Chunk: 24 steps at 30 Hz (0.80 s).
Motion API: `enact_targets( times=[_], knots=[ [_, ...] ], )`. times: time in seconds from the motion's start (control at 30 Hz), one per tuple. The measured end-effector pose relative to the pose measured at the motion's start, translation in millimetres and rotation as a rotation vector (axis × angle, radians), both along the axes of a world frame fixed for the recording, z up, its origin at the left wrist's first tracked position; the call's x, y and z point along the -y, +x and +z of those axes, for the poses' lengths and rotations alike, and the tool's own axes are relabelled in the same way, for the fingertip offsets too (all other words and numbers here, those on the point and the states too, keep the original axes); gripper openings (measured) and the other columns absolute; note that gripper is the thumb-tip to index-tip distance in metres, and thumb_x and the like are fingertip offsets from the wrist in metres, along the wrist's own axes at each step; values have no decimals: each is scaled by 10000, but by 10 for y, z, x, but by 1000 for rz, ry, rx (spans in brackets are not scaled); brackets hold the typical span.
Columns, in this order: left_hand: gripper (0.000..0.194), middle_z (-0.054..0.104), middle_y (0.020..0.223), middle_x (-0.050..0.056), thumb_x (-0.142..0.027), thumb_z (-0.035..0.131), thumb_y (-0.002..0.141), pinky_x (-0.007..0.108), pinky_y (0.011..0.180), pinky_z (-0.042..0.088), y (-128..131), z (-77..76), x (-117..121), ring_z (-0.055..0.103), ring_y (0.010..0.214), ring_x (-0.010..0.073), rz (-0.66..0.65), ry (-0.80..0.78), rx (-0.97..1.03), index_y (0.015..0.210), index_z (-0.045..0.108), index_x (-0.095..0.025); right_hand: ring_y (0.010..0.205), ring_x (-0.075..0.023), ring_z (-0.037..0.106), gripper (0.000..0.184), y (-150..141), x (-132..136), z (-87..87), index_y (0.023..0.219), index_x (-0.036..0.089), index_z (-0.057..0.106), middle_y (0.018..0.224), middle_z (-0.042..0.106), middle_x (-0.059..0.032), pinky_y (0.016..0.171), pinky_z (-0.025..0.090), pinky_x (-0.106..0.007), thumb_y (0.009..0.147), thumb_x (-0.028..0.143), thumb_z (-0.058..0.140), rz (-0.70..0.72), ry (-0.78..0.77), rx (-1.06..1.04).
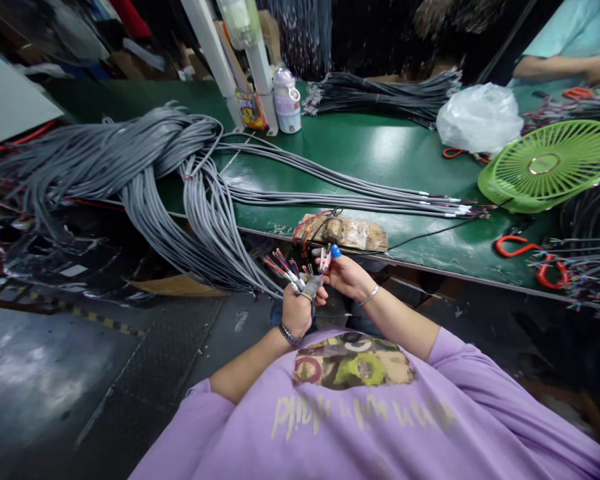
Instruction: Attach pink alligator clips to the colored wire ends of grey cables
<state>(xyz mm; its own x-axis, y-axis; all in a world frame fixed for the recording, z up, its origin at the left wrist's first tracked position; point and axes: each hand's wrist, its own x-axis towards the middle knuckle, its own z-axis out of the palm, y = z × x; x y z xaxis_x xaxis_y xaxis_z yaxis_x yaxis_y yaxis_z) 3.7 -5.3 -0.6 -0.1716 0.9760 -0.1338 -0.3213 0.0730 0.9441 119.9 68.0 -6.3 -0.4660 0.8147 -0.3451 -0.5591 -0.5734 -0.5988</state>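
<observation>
My left hand (pixel 297 310) is closed round the ends of several grey cables (pixel 253 267), whose stripped tips fan out in thin coloured wires (pixel 280 262). A grey covering shows on part of that hand's fingers. Close beside it, my right hand (pixel 349 277) pinches some of the thin wires at the bundle; a blue cap (pixel 335 251) sits on one fingertip. The exact strands between those fingers are too small to make out. Just beyond both hands, a taped wooden block (pixel 350 231) with a red and a black lead lies at the bench edge.
A thick heap of grey cable (pixel 130 147) covers the green bench (pixel 395 153) on the left. Several cables stretch rightwards from it. A green fan (pixel 545 163), red-handled scissors (pixel 517 247), a plastic bag (pixel 480 117) and a lilac bottle (pixel 287 100) stand around. Another person's arm (pixel 560 67) is far right.
</observation>
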Motion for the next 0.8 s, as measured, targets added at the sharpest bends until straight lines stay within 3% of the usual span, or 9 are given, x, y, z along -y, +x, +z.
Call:
enact_targets(
  times=[0.23,0.43,0.53,0.63,0.8],
  knots=[
    [351,621,496,5,-452,701,720,171,376,395,15,-19,-13,513,365,72,-27,-60,-12,599,608,-137,542,-99,546,305,-69,6,-16,794,178,634,681,668,-1,533,470,-224,811,482,646,-84,-31,-2],
    [324,628,509,5,-434,698,732,174,381,401,-13,-31,18,529,386,79,-47,-17,-19,629,616,-138,587,-112,555,452,11,76,0,805,177,618,726,649,-18,557,475,-245,798,626,565,20,12,-5],
    [335,635,521,8,-449,683,743,182,389,412,-32,-60,44,533,395,82,-52,-17,-38,626,621,-140,557,-94,530,434,97,145,-13,771,166,604,685,616,3,554,465,-238,706,586,690,127,93,32],
    [346,632,514,9,-451,662,766,187,409,419,-57,-101,70,537,408,84,-72,-5,-85,613,625,-143,514,-73,486,377,155,225,-17,726,153,596,589,561,40,534,419,-216,594,419,829,155,216,143],
    [342,648,546,24,-432,656,785,196,446,444,-120,-132,101,554,437,90,-287,3,-167,615,636,-135,505,-91,515,322,182,292,41,707,138,606,579,596,15,531,390,-230,646,389,798,182,397,281]
  ],
)
